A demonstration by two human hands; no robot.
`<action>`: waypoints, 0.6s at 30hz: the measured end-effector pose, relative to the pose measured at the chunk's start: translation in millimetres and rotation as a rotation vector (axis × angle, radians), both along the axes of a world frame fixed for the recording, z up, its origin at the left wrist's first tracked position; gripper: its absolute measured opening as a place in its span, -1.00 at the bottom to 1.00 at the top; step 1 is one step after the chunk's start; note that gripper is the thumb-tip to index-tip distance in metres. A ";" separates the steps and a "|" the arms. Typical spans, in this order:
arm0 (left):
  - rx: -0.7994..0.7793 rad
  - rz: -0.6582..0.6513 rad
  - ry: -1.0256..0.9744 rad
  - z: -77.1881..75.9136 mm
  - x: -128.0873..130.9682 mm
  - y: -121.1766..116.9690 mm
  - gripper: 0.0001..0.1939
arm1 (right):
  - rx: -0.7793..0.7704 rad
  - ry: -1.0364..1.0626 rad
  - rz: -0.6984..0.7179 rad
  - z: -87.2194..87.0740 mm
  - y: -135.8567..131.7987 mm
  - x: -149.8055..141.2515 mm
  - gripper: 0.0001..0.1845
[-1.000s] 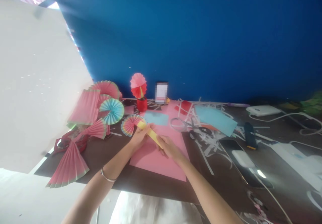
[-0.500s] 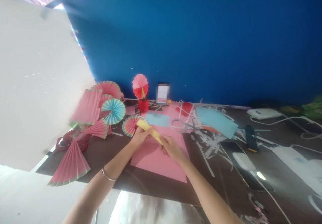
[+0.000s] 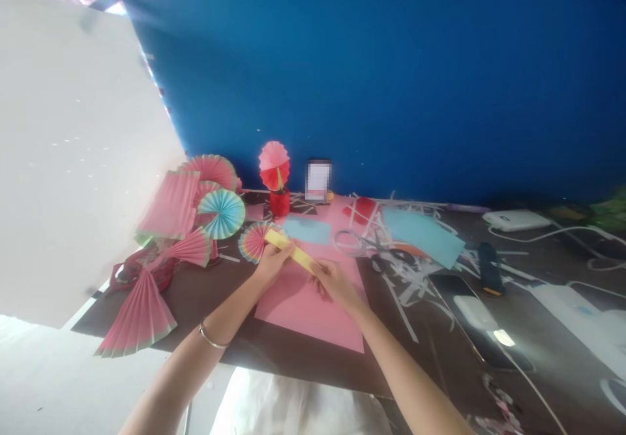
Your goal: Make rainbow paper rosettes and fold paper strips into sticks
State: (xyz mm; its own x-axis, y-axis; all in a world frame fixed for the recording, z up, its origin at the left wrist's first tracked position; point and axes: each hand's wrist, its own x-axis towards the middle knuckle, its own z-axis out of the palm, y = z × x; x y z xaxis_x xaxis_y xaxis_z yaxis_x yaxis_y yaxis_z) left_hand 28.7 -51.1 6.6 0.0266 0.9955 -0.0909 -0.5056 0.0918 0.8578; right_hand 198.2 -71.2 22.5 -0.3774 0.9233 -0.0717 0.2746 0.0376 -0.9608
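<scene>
Both hands [image 3: 276, 262] [image 3: 331, 280] grip a yellow strip [image 3: 298, 256]; a red cup [image 3: 280, 204] holds a pleated flower [image 3: 274, 165].

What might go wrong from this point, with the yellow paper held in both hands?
The yellow paper strip could crease unevenly or slip, since the left hand and right hand appear to hold it by the fingers.
The rainbow-edged pleated fan lies right by the strip's far end, so the left hand might crush its folds.
The paper flower rises well above its small red pot and may tip if knocked.
</scene>
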 end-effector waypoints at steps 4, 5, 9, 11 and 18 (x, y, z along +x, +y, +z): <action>0.044 -0.074 0.061 -2.1 1.3 -1.4 -0.61 | -0.004 -0.019 -0.037 3.6 -1.2 -0.5 -0.52; 0.056 -0.097 0.102 -3.1 1.4 -1.6 -0.62 | -0.011 -0.024 -0.037 4.1 -1.3 -0.5 -0.52; 0.057 -0.100 0.224 -9.3 -0.4 0.4 -0.63 | 0.038 -0.060 -0.045 3.9 -2.3 -0.8 -0.55; 0.048 -0.060 0.232 -12.8 -2.4 2.6 -0.63 | 0.140 -0.090 -0.095 3.8 -3.1 -1.3 -0.60; 0.106 -0.084 0.225 -6.3 -2.8 -0.7 -0.61 | 0.349 -0.137 -0.185 5.2 -3.6 -2.0 -0.75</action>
